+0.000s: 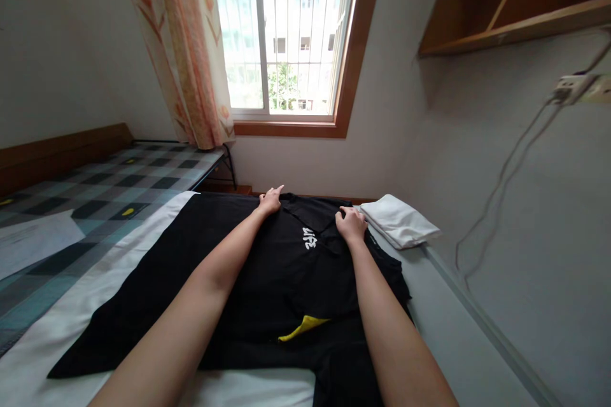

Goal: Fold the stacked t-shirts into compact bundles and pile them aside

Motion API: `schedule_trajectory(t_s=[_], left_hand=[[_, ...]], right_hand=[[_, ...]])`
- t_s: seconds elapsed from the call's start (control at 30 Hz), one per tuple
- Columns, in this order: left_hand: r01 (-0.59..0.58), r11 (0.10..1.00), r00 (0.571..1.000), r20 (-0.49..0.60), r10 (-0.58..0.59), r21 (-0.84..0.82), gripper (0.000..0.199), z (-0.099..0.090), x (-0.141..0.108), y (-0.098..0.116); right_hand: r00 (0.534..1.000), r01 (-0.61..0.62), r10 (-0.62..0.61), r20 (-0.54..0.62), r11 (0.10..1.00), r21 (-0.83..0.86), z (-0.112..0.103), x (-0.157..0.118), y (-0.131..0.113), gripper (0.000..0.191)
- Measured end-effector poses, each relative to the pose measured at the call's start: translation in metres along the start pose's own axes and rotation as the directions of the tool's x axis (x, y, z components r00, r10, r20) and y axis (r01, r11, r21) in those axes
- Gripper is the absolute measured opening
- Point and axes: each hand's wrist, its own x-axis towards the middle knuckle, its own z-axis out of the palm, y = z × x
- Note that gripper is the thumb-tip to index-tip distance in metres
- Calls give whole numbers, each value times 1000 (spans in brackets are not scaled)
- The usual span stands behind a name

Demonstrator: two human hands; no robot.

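Hands apart: left hand (270, 201) on far edge of black shirt (267, 267), right hand (352, 224) near collar; grip unclear. Shirt spreads under forearms, over white sheet (258, 386). Likely light, limp, wrinkles easily; best held at doubled edges, shoulder seams. Folded white cloth (398, 221) just beyond right hand.

both arms reach forward, hands apart
the left hand (271, 200) points its index finger outward, other fingers curled; the right hand (352, 224) is palm down with bent fingers, both forearms bare and slanting inward.
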Motion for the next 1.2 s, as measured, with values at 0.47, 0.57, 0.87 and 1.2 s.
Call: schedule_trajectory(t_s=[0.47, 0.57, 0.87, 1.2], left_hand=[[-47, 996, 990, -130, 56, 70, 26, -23, -5, -13], [-58, 997, 978, -199, 69, 58, 36, -29, -14, -25], [-572, 819, 820, -68, 568, -47, 30, -45, -114, -65], [-526, 848, 850, -87, 520, -66, 26, -73, -228, -150]], right_hand=[[1000, 12, -12, 4, 1000, 5, -1, 0, 1, 42], [1000, 21, -21, 8, 1000, -8, -1, 0, 2, 42], [996, 68, -71, -50, 996, -52, 3, -1, 3, 41], [940, 174, -162, -300, 985, 15, 8, -1, 9, 34]])
